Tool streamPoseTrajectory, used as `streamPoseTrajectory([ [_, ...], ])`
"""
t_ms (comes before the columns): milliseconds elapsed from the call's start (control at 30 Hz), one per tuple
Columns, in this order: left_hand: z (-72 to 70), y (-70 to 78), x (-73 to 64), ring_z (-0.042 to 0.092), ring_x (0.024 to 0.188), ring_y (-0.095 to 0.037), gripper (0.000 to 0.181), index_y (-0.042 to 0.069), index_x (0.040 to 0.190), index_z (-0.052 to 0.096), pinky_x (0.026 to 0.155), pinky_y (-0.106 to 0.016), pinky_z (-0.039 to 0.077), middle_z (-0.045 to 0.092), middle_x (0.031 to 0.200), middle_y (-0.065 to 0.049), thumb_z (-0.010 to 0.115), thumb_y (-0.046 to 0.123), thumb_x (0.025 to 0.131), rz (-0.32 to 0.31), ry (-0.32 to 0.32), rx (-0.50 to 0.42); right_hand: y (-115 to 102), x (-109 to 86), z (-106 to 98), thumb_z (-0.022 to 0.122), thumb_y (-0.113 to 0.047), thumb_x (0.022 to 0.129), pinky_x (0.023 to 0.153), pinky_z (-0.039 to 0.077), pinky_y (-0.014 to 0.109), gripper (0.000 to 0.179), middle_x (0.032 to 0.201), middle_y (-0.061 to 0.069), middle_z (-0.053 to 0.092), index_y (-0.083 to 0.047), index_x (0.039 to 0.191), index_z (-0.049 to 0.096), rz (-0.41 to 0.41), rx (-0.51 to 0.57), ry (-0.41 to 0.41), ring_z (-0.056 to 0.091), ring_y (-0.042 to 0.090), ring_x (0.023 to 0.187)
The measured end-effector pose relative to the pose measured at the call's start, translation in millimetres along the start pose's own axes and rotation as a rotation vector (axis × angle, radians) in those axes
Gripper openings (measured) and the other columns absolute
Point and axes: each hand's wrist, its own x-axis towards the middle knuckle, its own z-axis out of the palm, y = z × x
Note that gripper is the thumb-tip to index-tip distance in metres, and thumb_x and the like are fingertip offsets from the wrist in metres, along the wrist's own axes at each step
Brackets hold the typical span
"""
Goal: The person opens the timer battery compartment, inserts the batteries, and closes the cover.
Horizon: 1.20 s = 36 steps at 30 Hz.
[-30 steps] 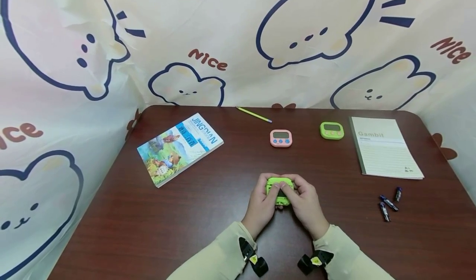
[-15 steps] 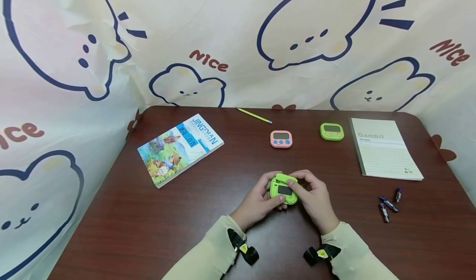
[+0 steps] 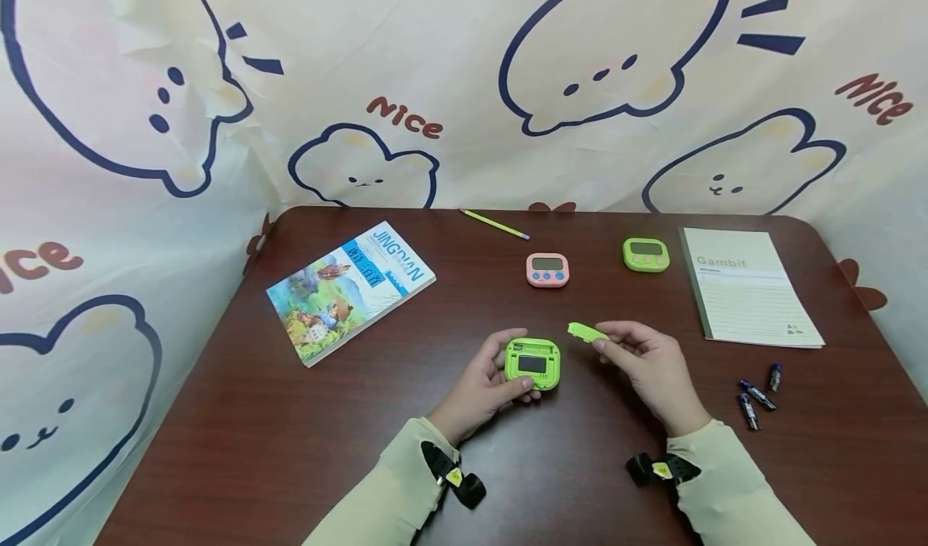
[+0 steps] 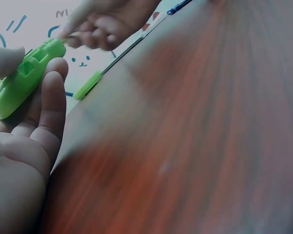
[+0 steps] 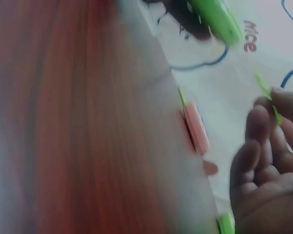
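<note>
At the lower middle of the frame the left hand [image 3: 484, 381] grips the green timer [image 3: 533, 362]; the right hand [image 3: 650, 362] pinches its thin cover [image 3: 586, 332] just beside, which I think could slip from so light a pinch

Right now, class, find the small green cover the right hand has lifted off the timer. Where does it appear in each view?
Head: the green cover is right of centre, pinched by the right hand.
Left wrist: top left, blurred, it cannot be made out in that hand's fingers.
Right wrist: thin green strip at the right edge.
Shared landmark: the green timer in the left hand.
</note>
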Motion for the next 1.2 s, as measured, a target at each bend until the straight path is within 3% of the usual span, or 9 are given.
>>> streamPoseTrajectory([
  [167, -3.9, 0.6, -1.0, 0.069, 0.084, -0.02, 0.071, 0.005, 0.155, 0.023, 0.075, -0.027, 0.058, 0.047, 0.138, -0.033, 0.06, -0.008, 0.096, -0.009, 0.012, -0.013, 12, -5.5, -18, 0.075, -0.022, 0.093, 0.065, 0.053, 0.021, 0.023, 0.088, 0.002, 0.074, -0.009, 0.112, 0.075, 0.032, -0.235, -0.066, 0.066, 0.008, 0.076],
  [400, -5.0, 1.9, -0.7, 0.069, 0.084, -0.02, 0.07, 0.006, 0.155, 0.024, 0.074, -0.027, 0.058, 0.05, 0.137, -0.029, 0.06, -0.008, 0.096, -0.014, 0.025, -0.016, 18, -12.9, -30, 0.076, -0.012, 0.09, 0.065, 0.053, 0.02, 0.022, 0.096, 0.003, 0.075, -0.009, 0.112, 0.074, 0.016, -0.311, -0.113, 0.067, 0.005, 0.077],
  [633, -4.8, 2.5, -0.1, 0.069, 0.084, -0.019, 0.069, 0.005, 0.155, 0.024, 0.075, -0.028, 0.058, 0.047, 0.137, -0.033, 0.059, -0.008, 0.097, -0.027, 0.02, -0.023, 16, -14.1, -32, 0.08, -0.011, 0.087, 0.069, 0.051, 0.021, 0.025, 0.095, -0.001, 0.071, -0.01, 0.112, 0.074, -0.033, -0.432, -0.127, 0.064, 0.003, 0.079],
  [967, -3.8, 1.6, 1.6, 0.069, 0.083, -0.019, 0.068, 0.007, 0.154, 0.026, 0.074, -0.028, 0.058, 0.055, 0.131, -0.021, 0.06, -0.007, 0.096, -0.028, 0.019, -0.019, 21, -18.5, -41, 0.079, -0.008, 0.086, 0.064, 0.047, 0.017, 0.02, 0.086, -0.005, 0.071, -0.011, 0.105, 0.075, -0.08, -0.477, -0.061, 0.061, 0.001, 0.073],
  [1200, -4.8, 0.9, 0.3, 0.07, 0.084, -0.02, 0.07, 0.007, 0.155, 0.026, 0.074, -0.028, 0.058, 0.058, 0.129, -0.018, 0.061, -0.006, 0.096, -0.044, 0.033, -0.028, 14, -28.9, -72, 0.082, -0.008, 0.083, 0.063, 0.041, 0.011, 0.02, 0.086, -0.006, 0.07, -0.011, 0.102, 0.076, -0.164, -0.549, 0.107, 0.055, -0.006, 0.073],
])
